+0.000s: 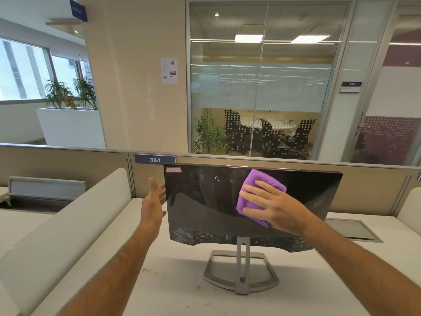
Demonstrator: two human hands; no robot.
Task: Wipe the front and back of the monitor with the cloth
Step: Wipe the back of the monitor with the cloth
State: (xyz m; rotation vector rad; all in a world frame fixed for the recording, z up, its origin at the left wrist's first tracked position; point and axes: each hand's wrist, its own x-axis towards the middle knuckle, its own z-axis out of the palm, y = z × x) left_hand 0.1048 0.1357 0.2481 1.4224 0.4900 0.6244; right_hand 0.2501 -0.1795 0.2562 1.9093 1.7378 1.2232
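Purple cloth [255, 183] pressed to monitor [205, 201] front under flat right hand [273, 206]; left hand [153, 199] open beside monitor; likely sweep left next.

Right hand [276, 207] pressing purple cloth [264, 180] on monitor [205, 208] screen, left hand [153, 201] outstretched beside its edge

Office: numbered desk partition [155, 159], glass-walled meeting room [257, 87], monitor [250, 208].

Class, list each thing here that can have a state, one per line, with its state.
Monitor: screen dark, upright.
Cloth: folded, pressed against the screen.
Right hand: fingers straight, pressing the cloth.
Left hand: open, by the monitor's left edge.
Desk hatch: closed.
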